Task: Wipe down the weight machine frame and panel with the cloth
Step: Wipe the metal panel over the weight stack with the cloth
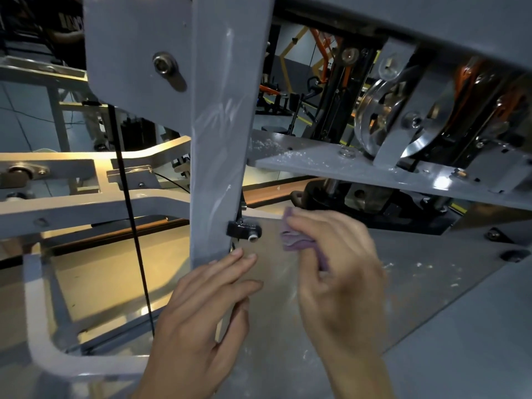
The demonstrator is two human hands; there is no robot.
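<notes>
Both hands work low in view: the left hand [198, 312] lies with fingers straight against the grey panel [417, 283] beside the upright frame post [221, 133]; the right hand [336, 272] pinches a bunched purple cloth [296, 240] pressed on the panel, near a black clip [243, 229].

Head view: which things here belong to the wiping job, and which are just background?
Part of the job:
- purple cloth, gripped by the right hand
- left hand, fingers resting on the panel
- grey upright frame post
- dusty flat panel

Just around:
- black cable
- pulley wheel
- orange gym equipment behind
</notes>
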